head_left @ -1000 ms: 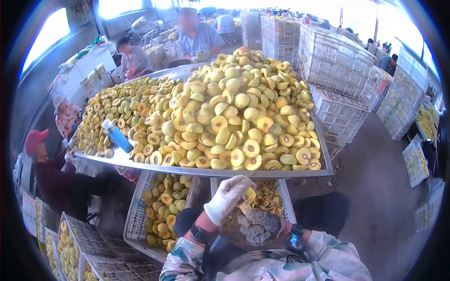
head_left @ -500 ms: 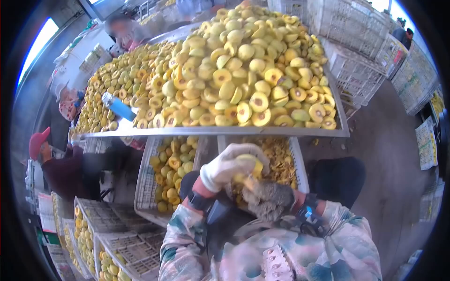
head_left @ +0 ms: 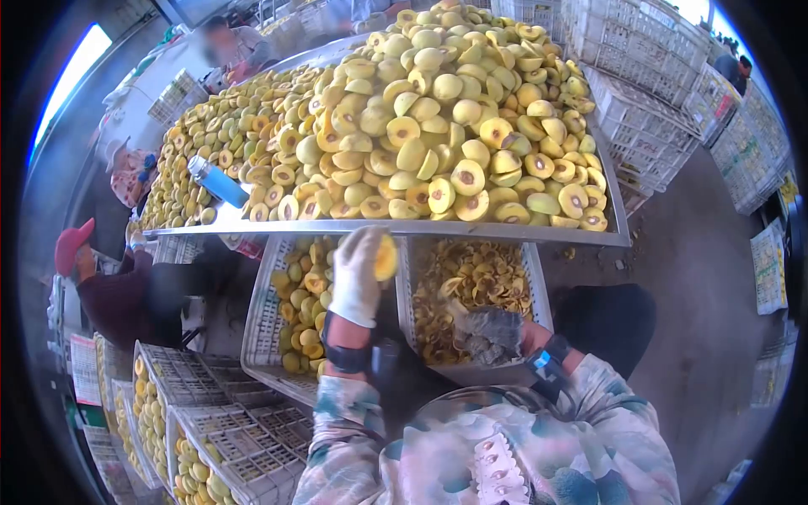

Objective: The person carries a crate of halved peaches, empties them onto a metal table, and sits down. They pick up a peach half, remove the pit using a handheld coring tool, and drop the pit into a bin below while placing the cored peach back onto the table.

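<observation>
My left hand (head_left: 357,273), in a white glove, is closed round a yellow fruit half (head_left: 385,257) between the two crates, just below the metal table's edge. Over the front of the right crate (head_left: 537,290), full of small yellow-brown pieces (head_left: 488,273), is my right hand (head_left: 490,335) in a dirty grey glove. Its fingers are curled round a tool (head_left: 454,308) whose blurred tip points up and left. The left crate (head_left: 260,324) holds yellow fruit halves (head_left: 295,316). A large heap of fruit halves (head_left: 438,109) covers the metal table (head_left: 379,226).
A blue bottle (head_left: 219,183) lies at the table's left front. A person in a red cap (head_left: 74,246) sits at the left, with others beyond the table. Fruit-filled crates (head_left: 181,374) stand at lower left, and stacked crates (head_left: 640,126) at the right.
My hands have parted. The left has moved up and left with the fruit half; the right has moved slightly right and up, over the right crate. The view has shifted slightly.
</observation>
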{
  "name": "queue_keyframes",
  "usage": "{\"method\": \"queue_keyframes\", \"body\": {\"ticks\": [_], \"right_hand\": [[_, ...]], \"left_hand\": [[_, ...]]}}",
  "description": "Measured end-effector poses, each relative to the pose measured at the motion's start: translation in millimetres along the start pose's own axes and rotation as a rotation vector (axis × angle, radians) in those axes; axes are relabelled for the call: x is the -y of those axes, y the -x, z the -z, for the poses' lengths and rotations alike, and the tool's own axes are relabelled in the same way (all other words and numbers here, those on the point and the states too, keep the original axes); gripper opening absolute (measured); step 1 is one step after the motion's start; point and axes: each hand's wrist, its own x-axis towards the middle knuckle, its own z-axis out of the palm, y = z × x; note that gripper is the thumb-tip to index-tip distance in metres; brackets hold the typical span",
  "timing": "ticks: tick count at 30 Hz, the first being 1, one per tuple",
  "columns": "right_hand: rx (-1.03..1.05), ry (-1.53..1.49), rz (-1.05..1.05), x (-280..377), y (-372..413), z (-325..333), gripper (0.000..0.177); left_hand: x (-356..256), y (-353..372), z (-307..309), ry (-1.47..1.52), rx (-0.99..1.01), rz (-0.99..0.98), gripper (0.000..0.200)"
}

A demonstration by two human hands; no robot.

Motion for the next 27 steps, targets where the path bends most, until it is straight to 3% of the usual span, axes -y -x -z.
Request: {"method": "queue_keyframes", "body": {"ticks": [2,3,4,5,6,8,9,10,11,12,13,14,17,19,24,26,27], "right_hand": [[-0.251,0.293,-0.099,3,3,-4,0.035],[-0.374,0.444,-0.148,7,2,-6,0.036],[-0.497,0.596,-0.203,9,1,-8,0.037],[-0.617,0.75,-0.261,9,2,-7,0.038],[-0.609,0.746,-0.271,5,-1,5,0.038],[-0.37,1.595,-0.175,-1,-12,29,0.038],[-0.394,1.617,-0.141,-4,-16,30,0.038],[-0.52,1.279,-0.016,-6,-22,25,0.035],[-0.613,0.934,0.113,-2,-20,25,0.032],[-0.619,0.899,0.024,6,-21,42,0.035],[-0.615,0.846,-0.076,14,-25,56,0.038],[-0.634,0.86,-0.045,23,-19,34,0.038],[-0.752,0.916,0.052,20,-4,-17,0.038],[-0.751,0.924,0.04,17,-4,3,0.038],[-0.653,0.953,0.079,16,-2,-4,0.043],[-0.625,0.93,0.172,21,0,8,0.043],[-0.609,0.919,0.218,24,0,16,0.044]], "left_hand": [[15,-34,61,-0.241,-0.027,-0.215,0.023],[-3,-38,83,-0.587,-0.067,-0.088,0.029],[-16,-44,98,-1.427,-0.157,-0.254,0.045],[-21,-44,97,-1.786,-0.342,-0.4,0.05],[-26,-44,94,-2.142,-0.527,-0.558,0.056],[-33,-58,72,-1.822,-0.32,-0.408,0.066],[-30,-68,54,-1.738,-0.199,-0.271,0.067],[-15,-78,43,-1.84,-0.172,-0.41,0.064],[-6,-86,22,-1.832,-0.094,-0.344,0.059],[-4,-90,-4,-1.808,0.035,-0.171,0.061],[-7,-101,-17,-1.722,0.058,-0.177,0.061],[11,-97,-39,-1.836,0.121,-0.023,0.059],[27,-99,-57,-1.785,0.186,-0.024,0.061],[47,-97,-56,-1.788,-0.032,-0.196,0.057],[53,-91,-52,-1.661,-0.038,-0.332,0.055],[51,-90,-51,-1.53,0.012,-0.545,0.059],[53,-93,-51,-1.529,0.012,-0.551,0.059]]}}
